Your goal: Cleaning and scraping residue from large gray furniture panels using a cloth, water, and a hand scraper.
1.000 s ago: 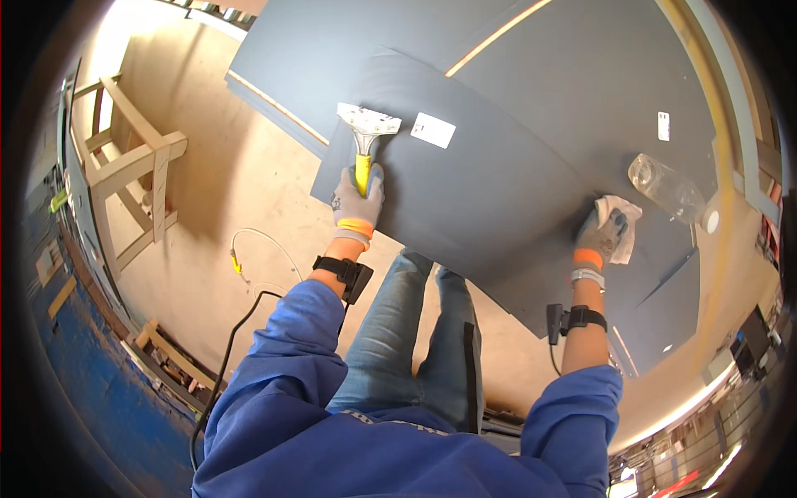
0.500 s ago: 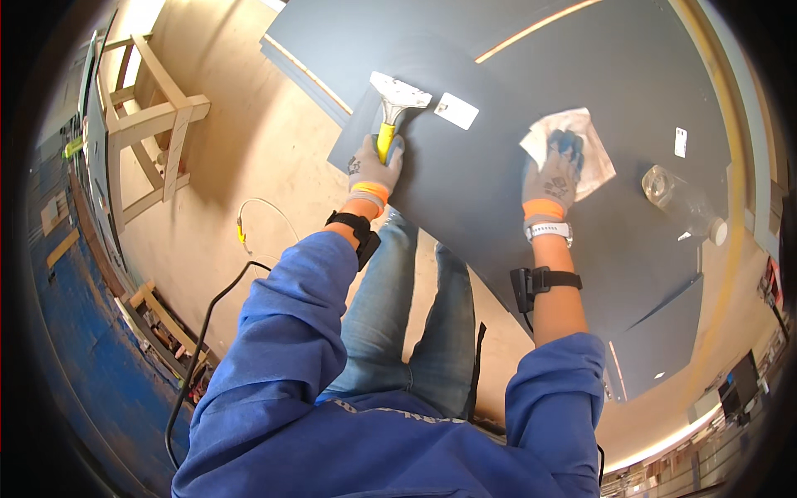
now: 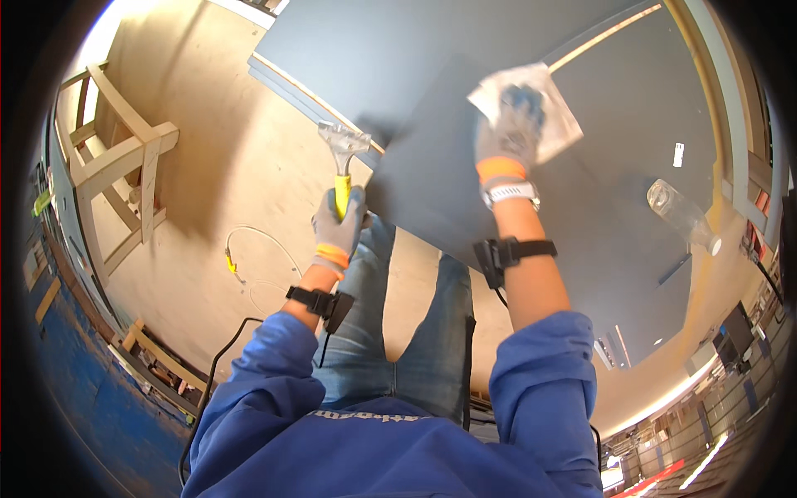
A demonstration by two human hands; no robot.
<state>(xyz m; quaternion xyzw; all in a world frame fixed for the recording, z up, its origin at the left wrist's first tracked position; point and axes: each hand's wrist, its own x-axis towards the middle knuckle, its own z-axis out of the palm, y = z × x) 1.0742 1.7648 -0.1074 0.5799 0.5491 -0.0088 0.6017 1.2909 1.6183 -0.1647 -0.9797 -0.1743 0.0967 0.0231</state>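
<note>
My left hand [image 3: 339,220], in a grey-blue work glove, is closed around the yellow handle of a scraper [image 3: 342,158]. Its wide metal head points away from me, in the air just off the near left edge of a dark grey panel [image 3: 448,166]. On the panel my right hand [image 3: 513,124], gloved the same way, presses a pale cloth [image 3: 558,124]. Its fingers are bunched on the cloth, and whatever lies beneath is hidden.
A clear plastic bottle [image 3: 682,216] lies on the grey surface at right, near a small white label [image 3: 679,155]. Another grey panel [image 3: 332,50] extends at the far side. A wooden trestle [image 3: 124,158] stands at left. A thin hose with a yellow fitting [image 3: 232,264] lies on the floor.
My left hand has drawn the scraper back toward me and left, off the panel. My right hand has moved the cloth left and away from me. The larger white label no longer shows.
</note>
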